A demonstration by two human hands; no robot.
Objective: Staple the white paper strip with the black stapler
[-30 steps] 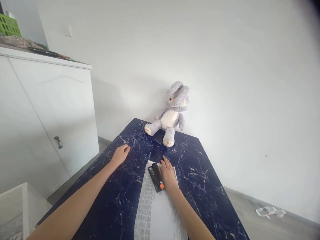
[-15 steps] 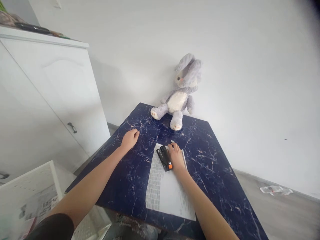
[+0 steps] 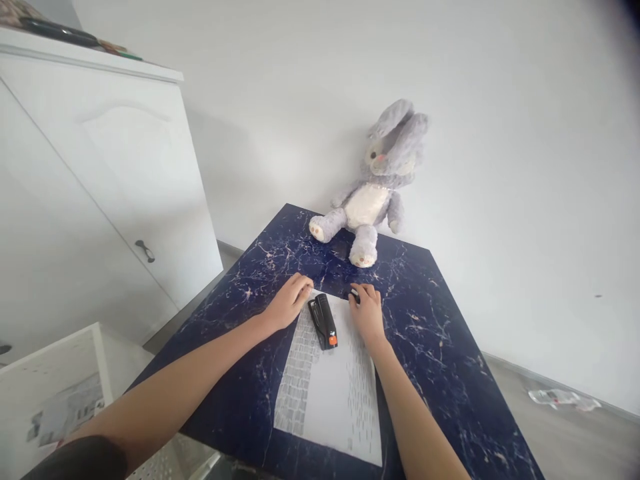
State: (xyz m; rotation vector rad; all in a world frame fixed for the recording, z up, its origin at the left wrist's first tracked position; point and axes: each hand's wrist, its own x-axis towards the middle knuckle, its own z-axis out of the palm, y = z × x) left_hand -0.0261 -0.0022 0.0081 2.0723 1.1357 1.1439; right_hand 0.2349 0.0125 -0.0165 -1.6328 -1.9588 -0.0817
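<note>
A printed sheet of paper (image 3: 330,400), with grey block-like patterns down both sides, lies on the dark blue marbled table. My left hand (image 3: 289,303) is closed at its far left corner, fingertips pinched on the paper's edge. At the far right corner is my right hand (image 3: 368,315), fingers curled round a small dark and whitish thing too hidden to name. Between the two hands a black stapler (image 3: 324,321) with an orange mark rests on the paper, touched by neither hand.
A grey plush rabbit (image 3: 370,203) sits at the table's far edge against the wall. On the left stand a white cabinet (image 3: 135,160) and a white plastic basket (image 3: 97,353) with papers inside. Clear plastic packaging (image 3: 563,399) lies on the floor at right.
My left hand has moved right from the bare table to the paper's corner. My right hand has moved away from beside the stapler to the right corner. The view has shifted slightly.
</note>
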